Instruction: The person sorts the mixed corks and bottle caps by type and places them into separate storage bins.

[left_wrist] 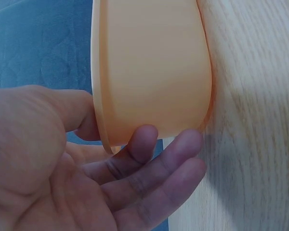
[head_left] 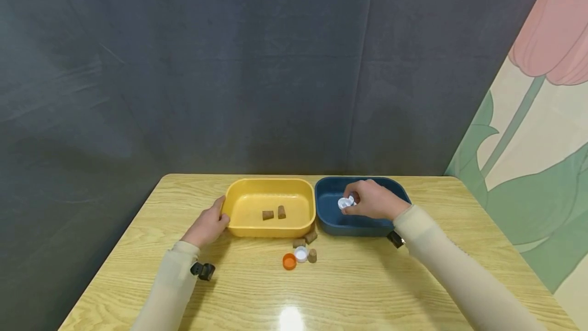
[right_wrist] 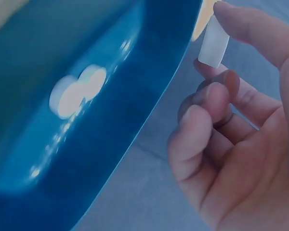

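My left hand (head_left: 209, 225) holds the left end of a yellow plastic bin (head_left: 270, 231). In the left wrist view, the thumb and forefinger are at the bin's rim (left_wrist: 97, 72), and other fingertips lie against its outer wall. Over the blue bin (head_left: 356, 230), my right hand (head_left: 373, 200) pinches a white bottle cap (right_wrist: 215, 42) between thumb and forefinger, its other fingers curled in. Two more white caps (right_wrist: 78, 91) lie side by side on the blue bin's floor. Two brown corks (head_left: 274, 213) rest inside the yellow bin.
In front of the bins, on the wooden table (head_left: 248, 290), lie an orange cap (head_left: 289, 261), a white cap (head_left: 300, 254) and three corks (head_left: 312, 256). The bins stand side by side near the table's back edge, before a dark curtain (head_left: 275, 65).
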Motion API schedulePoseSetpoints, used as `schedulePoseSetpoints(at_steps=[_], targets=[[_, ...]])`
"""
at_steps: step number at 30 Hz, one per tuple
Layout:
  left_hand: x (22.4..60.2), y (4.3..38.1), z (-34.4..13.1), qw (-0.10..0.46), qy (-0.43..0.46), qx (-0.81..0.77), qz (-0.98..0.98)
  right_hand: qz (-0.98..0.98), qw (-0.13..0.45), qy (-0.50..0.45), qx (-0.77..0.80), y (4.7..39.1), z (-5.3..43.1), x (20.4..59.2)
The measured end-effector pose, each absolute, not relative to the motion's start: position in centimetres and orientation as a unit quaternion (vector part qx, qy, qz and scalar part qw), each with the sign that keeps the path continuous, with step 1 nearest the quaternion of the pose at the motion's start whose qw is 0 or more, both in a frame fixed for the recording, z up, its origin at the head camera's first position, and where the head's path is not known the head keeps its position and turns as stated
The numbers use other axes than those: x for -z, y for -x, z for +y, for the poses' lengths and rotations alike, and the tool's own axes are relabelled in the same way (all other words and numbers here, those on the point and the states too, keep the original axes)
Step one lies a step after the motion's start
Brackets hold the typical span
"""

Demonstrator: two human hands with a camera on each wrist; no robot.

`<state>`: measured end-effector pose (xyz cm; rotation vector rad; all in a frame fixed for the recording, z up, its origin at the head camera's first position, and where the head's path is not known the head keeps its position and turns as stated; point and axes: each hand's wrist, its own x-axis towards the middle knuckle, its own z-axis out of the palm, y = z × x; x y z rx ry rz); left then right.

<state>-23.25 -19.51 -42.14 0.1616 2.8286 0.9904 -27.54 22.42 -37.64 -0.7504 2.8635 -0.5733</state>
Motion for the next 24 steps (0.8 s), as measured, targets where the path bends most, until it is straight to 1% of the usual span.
schedulePoseSetpoints(at_steps=[8, 15, 20, 24], targets=[[42.3, 23.4, -19.7, 0.069, -0.053, -0.327, 0.941, 0.952, 0.088, 0.235, 0.175, 30.0, 23.6, 37.6], [42.6, 23.4, -19.8, 0.07, -0.055, -0.329, 0.94, 0.962, 0.107, 0.208, 0.139, 32.4, 24.3, 38.5], [42.6, 23.4, -19.8, 0.072, -0.054, -0.328, 0.941, 0.967, 0.123, 0.191, 0.116, 33.3, 24.5, 39.1], [42.5, 23.4, -19.7, 0.071, -0.051, -0.329, 0.94, 0.968, 0.148, 0.169, 0.113, 33.9, 24.5, 39.4]])
